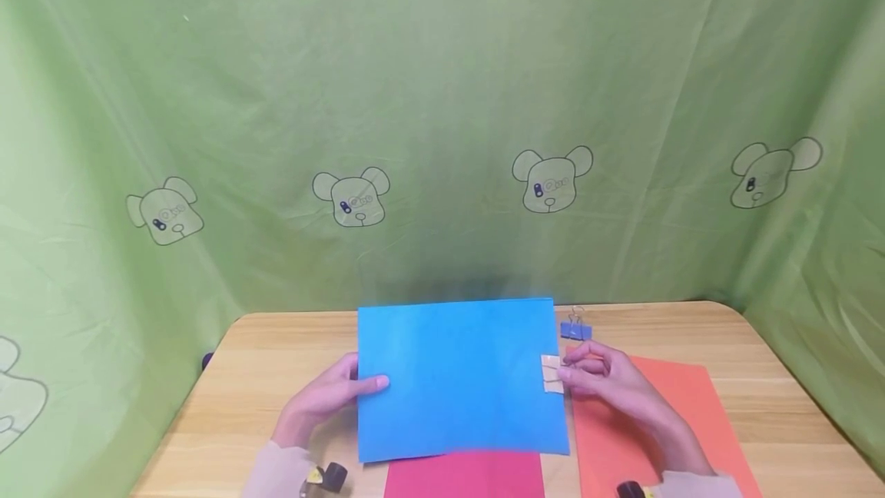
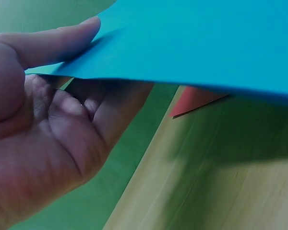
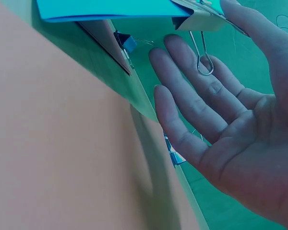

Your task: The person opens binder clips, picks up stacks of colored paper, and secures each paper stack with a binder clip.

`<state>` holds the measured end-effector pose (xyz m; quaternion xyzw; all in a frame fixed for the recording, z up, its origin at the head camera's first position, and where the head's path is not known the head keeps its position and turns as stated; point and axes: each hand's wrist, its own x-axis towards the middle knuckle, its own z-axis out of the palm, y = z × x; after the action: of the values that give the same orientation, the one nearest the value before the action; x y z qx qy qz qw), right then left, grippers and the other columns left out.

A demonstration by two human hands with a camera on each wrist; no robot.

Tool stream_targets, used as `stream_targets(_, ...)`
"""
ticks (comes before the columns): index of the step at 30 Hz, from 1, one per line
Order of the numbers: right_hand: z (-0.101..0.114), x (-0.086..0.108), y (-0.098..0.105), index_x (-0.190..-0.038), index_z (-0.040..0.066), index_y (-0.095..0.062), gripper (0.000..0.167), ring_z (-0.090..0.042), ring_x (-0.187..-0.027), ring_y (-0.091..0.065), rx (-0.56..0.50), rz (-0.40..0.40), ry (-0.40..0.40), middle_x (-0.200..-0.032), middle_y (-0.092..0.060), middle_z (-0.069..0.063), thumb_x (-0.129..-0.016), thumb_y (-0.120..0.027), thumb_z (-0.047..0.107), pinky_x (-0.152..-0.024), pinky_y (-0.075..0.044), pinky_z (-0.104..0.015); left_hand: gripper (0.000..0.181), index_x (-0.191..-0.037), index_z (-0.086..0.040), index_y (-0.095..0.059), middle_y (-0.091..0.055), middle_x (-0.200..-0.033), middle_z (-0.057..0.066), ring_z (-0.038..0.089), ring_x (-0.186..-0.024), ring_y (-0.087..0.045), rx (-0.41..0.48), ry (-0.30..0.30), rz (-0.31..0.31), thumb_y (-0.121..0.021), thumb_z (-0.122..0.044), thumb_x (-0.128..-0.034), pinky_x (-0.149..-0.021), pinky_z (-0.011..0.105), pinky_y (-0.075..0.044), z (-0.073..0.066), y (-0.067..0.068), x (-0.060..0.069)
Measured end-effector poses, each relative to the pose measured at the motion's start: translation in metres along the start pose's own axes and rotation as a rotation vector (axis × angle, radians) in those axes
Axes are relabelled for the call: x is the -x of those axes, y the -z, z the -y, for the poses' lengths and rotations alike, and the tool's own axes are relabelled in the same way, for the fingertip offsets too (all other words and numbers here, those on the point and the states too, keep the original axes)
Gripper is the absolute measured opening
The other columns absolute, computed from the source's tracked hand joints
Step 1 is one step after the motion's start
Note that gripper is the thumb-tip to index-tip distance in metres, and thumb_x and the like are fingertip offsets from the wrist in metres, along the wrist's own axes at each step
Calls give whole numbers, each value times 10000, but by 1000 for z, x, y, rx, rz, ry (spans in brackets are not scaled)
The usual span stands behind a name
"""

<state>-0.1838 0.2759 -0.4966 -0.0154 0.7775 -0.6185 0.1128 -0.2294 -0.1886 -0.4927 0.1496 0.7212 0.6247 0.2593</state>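
Blue paper [image 1: 456,379], with a second layer's edge showing, is held up above the table. At its left edge my left hand [image 1: 332,392] grips it, thumb [image 2: 69,43] on top and fingers beneath. A beige binder clip [image 1: 552,373] sits on the paper's right edge. My right hand [image 1: 611,383] is at this clip, thumb [image 3: 257,28] on its upper wire handle. The lower wire handle [image 3: 204,64] hangs down by the index finger, while the other fingers are spread below. Whether the index fingertip presses that handle is hard to see.
Orange paper [image 1: 671,398] lies on the table at the right, and a pink sheet [image 1: 466,475] lies partly beneath the blue paper. Toward the back stands a blue binder clip [image 1: 576,330]. Green curtain [image 1: 442,98] surrounds the wooden table [image 1: 270,352] behind and at both sides.
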Motion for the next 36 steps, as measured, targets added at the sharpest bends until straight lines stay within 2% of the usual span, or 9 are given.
stream_targets(7,0,1,-1,-1254,-79,-506,454,-256,-983,-714,-46,38,50,-1113,-713,-177,-963,-727,190,-895,-584,-435,581,-1432,59,-374,-672,-1250,162,267,-1128,-674,25,-33,58,-682,-150,-987,-981,395,-532,1,2,0)
stream_targets(12,4,-1,0,-1263,-62,-518,469,-300,-982,-715,23,39,51,-1114,-720,-174,-958,-736,219,-873,-588,-424,539,-1420,58,-391,-690,-1198,166,270,-1070,-695,17,-62,62,-662,-132,-996,-950,404,-546,-1,6,3)
stream_targets(15,7,-3,1,-1258,-41,-538,470,-282,-990,-715,50,31,37,-1130,-717,-159,-949,-748,243,-872,-582,-393,513,-1408,49,-413,-695,-1183,160,265,-1056,-696,10,-71,69,-661,-134,-998,-944,405,-548,-1,7,5)
stream_targets(21,19,-7,3,-1187,-18,-600,372,-224,-1034,-709,128,51,97,-1148,-726,-138,-953,-741,233,-891,-553,-349,481,-1372,32,-435,-709,-1112,123,241,-985,-705,-13,-67,41,-676,-137,-990,-896,393,-559,-2,12,11)
stream_targets(25,31,-10,5,-1171,7,-622,342,-238,-1044,-702,195,84,129,-1109,-741,-104,-960,-730,255,-939,-505,-397,514,-1432,-7,-453,-680,-1193,147,261,-1062,-685,-31,-108,78,-676,-89,-977,-953,403,-542,-5,16,10)
stream_targets(28,37,-10,6,-1156,30,-634,337,-231,-1037,-692,225,87,121,-1079,-745,-75,-950,-744,274,-940,-491,-419,530,-1449,-46,-495,-654,-1240,155,271,-1114,-653,-68,-133,90,-695,-87,-959,-996,375,-515,-8,17,9)
stream_targets(32,39,-10,8,-1148,21,-624,340,-249,-1034,-691,226,101,121,-1067,-741,-94,-949,-747,267,-935,-506,-405,499,-1411,-50,-544,-659,-1215,135,257,-1092,-649,-104,-123,68,-720,-105,-947,-974,348,-521,-11,17,8)
stream_targets(36,36,-14,9,-1164,17,-617,329,-251,-1038,-695,232,133,142,-1100,-731,-111,-963,-727,253,-926,-519,-369,478,-1412,-20,-551,-661,-1206,142,249,-1053,-665,-78,-114,68,-696,-72,-959,-930,384,-556,-13,17,9)
